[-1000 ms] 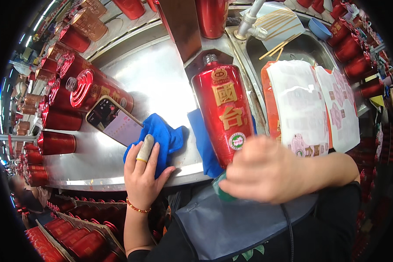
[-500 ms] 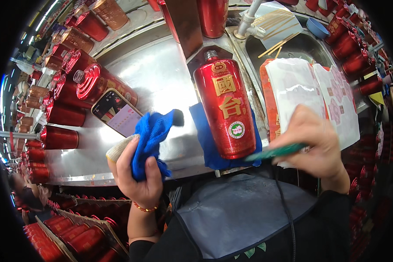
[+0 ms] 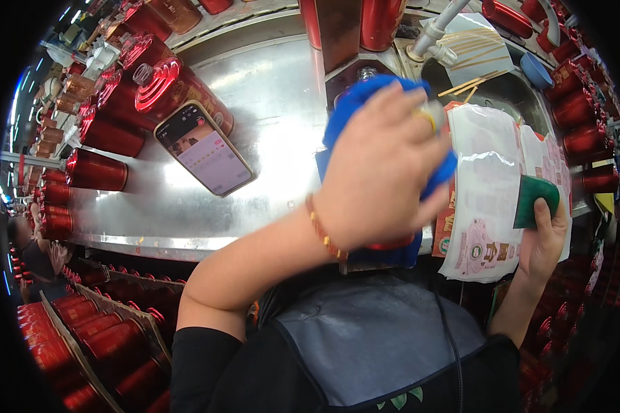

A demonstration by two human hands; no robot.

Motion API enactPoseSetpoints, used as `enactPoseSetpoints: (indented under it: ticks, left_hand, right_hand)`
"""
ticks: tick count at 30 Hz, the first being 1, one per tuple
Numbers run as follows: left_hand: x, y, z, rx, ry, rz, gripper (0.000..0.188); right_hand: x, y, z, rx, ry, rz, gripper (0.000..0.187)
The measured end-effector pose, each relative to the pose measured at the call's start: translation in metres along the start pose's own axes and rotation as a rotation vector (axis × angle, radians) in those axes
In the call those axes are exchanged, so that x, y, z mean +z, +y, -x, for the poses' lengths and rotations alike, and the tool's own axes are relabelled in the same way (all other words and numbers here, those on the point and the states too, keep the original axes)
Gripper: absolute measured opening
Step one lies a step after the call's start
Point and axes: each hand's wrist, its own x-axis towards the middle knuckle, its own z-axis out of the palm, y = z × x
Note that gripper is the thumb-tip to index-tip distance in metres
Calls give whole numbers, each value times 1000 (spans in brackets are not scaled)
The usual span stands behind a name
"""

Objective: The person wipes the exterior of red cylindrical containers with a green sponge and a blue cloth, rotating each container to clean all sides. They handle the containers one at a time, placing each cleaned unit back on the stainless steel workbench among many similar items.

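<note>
My left hand (image 3: 375, 175) reaches across to the right and presses a bunched blue cloth (image 3: 351, 113) down over a red bottle. The bottle lies on its back on the bench, mostly covered by hand and cloth. Only its glass neck (image 3: 367, 72) and a strip of its red base (image 3: 393, 246) show. More blue fabric lies under the base end. To the right, my right hand (image 3: 545, 230) pinches a flat green scraper (image 3: 534, 199) above a stack of printed white sheets (image 3: 486, 175). A pale cover sits on one left fingertip.
A phone (image 3: 203, 148) leans against a red bottle (image 3: 162, 86) on the steel bench (image 3: 275, 117). More red bottles crowd the left. Behind the sheets are a sink with a tap (image 3: 427, 41), wooden sticks (image 3: 475, 51) and a blue bowl (image 3: 534, 69). Crates of red bottles (image 3: 100, 323) stand below.
My left hand has swung right with the blue cloth, from the bench's front edge onto the bottle. The right hand has carried the green scraper from the bottle's base rightward over the sheets.
</note>
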Motion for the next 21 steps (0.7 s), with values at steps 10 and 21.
enactPoseSetpoints:
  ticks: [10, 21]
  left_hand:
    - [1, -18, -8, -40, 6, -85, 21]
    - [9, 16, 39, 92, 177, 5, 41]
  right_hand:
    - [-17, 12, 10, 51, 55, 14, 32]
    - [-44, 38, 3, 33, -19, 2, 32]
